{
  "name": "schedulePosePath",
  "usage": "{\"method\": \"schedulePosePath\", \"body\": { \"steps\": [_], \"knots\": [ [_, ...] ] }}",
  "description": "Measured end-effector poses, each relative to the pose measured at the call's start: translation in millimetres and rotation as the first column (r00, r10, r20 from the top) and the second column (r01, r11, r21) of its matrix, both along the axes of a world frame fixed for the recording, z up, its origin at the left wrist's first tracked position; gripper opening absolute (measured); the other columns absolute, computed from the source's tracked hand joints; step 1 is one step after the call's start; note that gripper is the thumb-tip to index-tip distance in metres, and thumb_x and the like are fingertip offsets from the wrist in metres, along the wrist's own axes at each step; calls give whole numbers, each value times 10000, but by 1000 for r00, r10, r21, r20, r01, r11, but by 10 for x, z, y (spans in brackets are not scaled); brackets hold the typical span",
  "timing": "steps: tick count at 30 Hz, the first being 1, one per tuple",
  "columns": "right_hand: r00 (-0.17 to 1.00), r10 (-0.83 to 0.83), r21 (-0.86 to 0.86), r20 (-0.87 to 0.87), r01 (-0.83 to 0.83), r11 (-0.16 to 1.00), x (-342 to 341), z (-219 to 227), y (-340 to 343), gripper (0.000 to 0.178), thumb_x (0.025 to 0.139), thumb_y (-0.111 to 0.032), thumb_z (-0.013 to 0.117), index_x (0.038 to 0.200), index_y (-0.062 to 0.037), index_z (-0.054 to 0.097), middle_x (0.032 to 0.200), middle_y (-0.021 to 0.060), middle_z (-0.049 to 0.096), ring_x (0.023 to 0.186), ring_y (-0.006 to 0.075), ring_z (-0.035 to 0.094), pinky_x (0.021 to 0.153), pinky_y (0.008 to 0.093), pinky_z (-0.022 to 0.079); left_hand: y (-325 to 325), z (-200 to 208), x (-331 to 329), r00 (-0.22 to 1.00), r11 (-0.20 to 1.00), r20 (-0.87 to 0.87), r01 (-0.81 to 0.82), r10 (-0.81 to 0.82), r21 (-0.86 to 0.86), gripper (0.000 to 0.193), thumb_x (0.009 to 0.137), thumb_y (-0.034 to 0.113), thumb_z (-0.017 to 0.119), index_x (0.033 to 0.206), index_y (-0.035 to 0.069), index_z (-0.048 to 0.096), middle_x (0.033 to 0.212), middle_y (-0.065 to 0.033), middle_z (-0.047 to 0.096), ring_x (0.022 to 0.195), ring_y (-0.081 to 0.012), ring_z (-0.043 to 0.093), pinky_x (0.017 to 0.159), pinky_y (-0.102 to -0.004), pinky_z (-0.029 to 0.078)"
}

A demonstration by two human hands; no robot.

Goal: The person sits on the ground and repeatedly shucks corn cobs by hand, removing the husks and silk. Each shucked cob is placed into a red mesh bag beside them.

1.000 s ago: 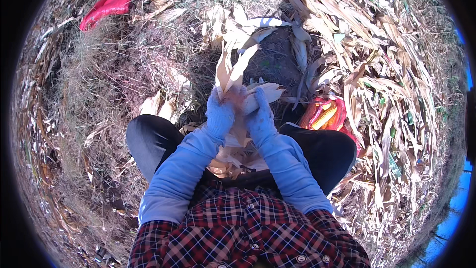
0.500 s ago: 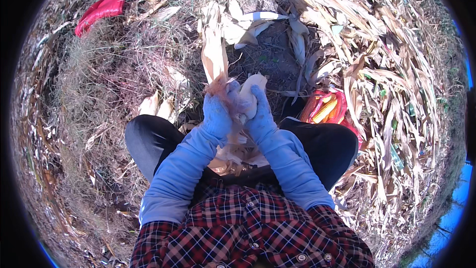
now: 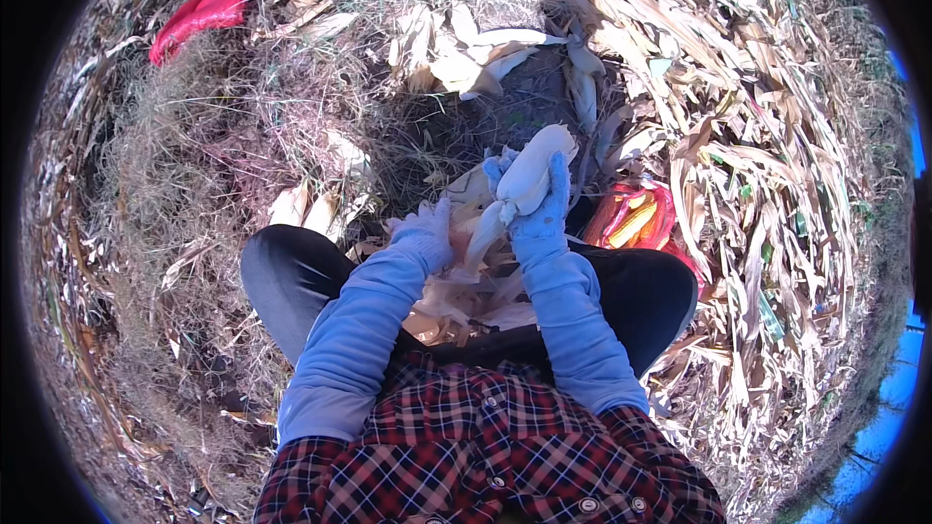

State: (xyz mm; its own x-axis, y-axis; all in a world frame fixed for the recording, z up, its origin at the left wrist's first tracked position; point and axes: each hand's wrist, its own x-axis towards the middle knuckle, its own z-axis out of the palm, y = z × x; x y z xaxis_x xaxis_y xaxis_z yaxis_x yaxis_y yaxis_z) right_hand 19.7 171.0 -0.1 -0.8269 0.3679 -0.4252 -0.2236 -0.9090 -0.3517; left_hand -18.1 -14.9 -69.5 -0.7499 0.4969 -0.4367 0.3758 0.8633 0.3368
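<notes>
My right hand [image 3: 546, 215], in a pale work glove, is closed around an ear of corn [image 3: 532, 175] wrapped in cream-coloured husk. The ear tilts, its thick end up and to the right. From its lower end, loose strips of husk [image 3: 482, 233] hang down toward my lap. Beside these strips, to the left and lower, my gloved left hand [image 3: 422, 231] has its fingers partly spread, with no ear in it. More peeled husks [image 3: 466, 301] lie heaped between my crossed legs.
A red mesh bag [image 3: 636, 218] holding yellow corn ears stands by my right knee. Another red bag [image 3: 209, 15] lies flat at the far left. Dry stalks and leaves [image 3: 757, 184] are piled on the right; loose husks [image 3: 466, 53] lie ahead on dry grass.
My right hand has moved right and up with the ear, away from my left hand. My left hand has dropped lower. The long husk that stretched forward from it no longer stands there.
</notes>
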Motion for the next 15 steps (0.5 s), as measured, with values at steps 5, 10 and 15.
{"method": "schedulePosePath", "body": {
  "steps": [5, 10, 15],
  "knots": [
    [988, 118, 20, -96, -116, 993, 32, -36, 11, 541, 946, -446, 703, 1233, -7, 568, 1075, 191, 667, 975, 358, 682, 971, 561, 564, -51, 405, -284, 999, 799, -7, -38, 52, 600, 609, 948, 243, 671, 1505, 91, 477, 1388, -206, 620, 1287, -329, 601, 1084, -413, 466],
    [985, 141, 354, 98, -167, 920, 28, -129, -175, 564, 1022, -395, 597, 1415, 2, 519, 1251, 178, 657, 1123, 277, 666, 1013, 416, 538, 197, 597, -113, 598, 77, 747, -764, -289, 641, 563, 1046, 157, 615, 1558, 41, 413, 1442, -104, 580, 1261, -189, 579, 1092, -327, 464],
    [914, 256, 554, 315, -397, 732, 96, -76, -392, 543, 1072, -385, 525, 1481, -28, 502, 1383, 110, 587, 1263, 193, 567, 1088, 326, 458, 255, 673, -22, 671, 101, 741, -737, -14, 669, 662, 1002, 85, 673, 1579, 57, 349, 1352, -123, 609, 1198, -194, 613, 1027, -326, 522]
  ]
}}
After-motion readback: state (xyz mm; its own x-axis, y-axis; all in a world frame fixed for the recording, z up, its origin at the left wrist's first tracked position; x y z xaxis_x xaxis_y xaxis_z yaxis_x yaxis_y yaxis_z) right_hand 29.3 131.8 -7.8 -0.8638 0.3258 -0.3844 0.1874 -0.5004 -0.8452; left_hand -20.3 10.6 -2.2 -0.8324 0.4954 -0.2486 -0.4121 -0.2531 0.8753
